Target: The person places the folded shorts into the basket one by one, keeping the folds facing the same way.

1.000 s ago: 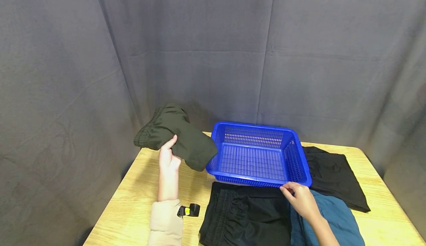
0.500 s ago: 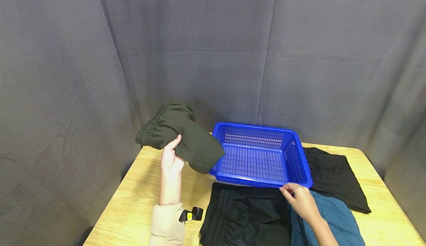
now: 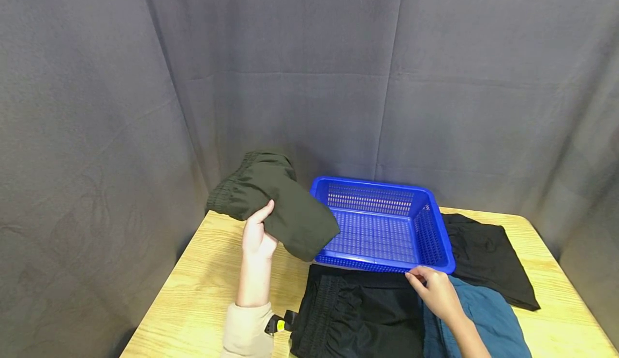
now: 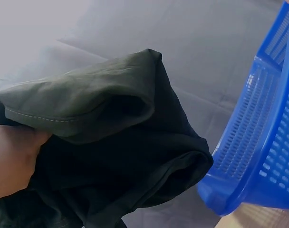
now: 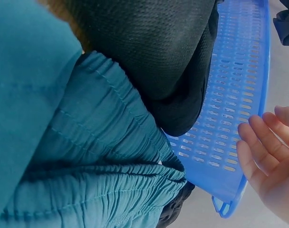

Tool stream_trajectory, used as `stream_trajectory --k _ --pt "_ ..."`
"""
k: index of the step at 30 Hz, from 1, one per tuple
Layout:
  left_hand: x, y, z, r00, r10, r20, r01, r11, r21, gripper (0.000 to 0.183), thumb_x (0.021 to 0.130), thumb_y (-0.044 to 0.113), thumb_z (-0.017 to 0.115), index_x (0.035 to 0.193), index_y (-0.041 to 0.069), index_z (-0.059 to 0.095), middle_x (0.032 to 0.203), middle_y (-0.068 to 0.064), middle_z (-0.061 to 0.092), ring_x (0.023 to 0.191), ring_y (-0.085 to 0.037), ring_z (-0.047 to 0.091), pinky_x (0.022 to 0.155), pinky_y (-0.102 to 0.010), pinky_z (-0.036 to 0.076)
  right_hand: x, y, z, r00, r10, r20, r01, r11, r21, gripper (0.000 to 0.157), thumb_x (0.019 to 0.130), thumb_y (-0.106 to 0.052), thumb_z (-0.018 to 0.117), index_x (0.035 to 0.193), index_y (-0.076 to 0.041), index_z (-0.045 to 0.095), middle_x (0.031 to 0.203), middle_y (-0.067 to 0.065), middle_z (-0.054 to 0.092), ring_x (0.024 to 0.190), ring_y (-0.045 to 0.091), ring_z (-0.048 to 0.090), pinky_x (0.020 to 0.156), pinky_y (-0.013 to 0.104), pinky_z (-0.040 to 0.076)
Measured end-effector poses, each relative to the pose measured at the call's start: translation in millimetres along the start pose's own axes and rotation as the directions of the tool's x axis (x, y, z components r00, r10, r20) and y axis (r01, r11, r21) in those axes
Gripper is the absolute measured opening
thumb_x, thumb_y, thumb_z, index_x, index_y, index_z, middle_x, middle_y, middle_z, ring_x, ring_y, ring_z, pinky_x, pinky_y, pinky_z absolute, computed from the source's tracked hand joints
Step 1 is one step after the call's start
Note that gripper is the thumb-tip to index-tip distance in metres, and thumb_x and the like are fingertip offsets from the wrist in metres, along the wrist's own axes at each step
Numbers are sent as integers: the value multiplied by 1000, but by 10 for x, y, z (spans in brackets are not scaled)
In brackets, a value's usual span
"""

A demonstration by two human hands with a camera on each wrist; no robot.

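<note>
My left hand (image 3: 258,233) grips a folded pair of dark green shorts (image 3: 300,215), thumb on top, held up over the table's left side. The gathered waistband points left, and the other end overlaps the left rim of the blue plastic basket (image 3: 435,264). In the left wrist view the leg openings of the shorts (image 4: 120,107) face the basket (image 4: 249,128). My right hand (image 3: 437,291) is at the basket's front right corner, fingertips right at the rim. The right wrist view shows its fingers (image 5: 258,147) loosely bent beside the perforated wall, with nothing between them.
Black elastic-waist garment (image 3: 367,315) lies in front of the basket, with a teal one (image 3: 493,315) to its right. A folded black garment (image 3: 488,261) lies right of the basket. Grey curtains (image 3: 300,78) hang behind and beside the wooden table (image 3: 193,293).
My left hand has carried the dark green shorts to the right and slightly toward me, so they cover more of the basket's left end. My right hand has stayed at the front rim.
</note>
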State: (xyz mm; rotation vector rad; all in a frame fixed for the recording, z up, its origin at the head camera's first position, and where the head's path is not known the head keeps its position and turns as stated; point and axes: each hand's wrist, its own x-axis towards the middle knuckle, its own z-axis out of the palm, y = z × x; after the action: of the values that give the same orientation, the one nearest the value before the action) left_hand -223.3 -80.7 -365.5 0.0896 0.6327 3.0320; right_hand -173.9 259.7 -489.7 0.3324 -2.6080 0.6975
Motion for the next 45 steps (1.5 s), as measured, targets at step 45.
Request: stream_trajectory --k 45 --pt "-252 -502 182 979 -199 49 190 971 142 26 96 2 27 96 6 53 91 -1 61 82 -11 60 75 -23 48 88 -256 133 993 116 0 -104 892 441 21 82 3 63 102 6 60 73 14 65 58 10 60 48 24 49"
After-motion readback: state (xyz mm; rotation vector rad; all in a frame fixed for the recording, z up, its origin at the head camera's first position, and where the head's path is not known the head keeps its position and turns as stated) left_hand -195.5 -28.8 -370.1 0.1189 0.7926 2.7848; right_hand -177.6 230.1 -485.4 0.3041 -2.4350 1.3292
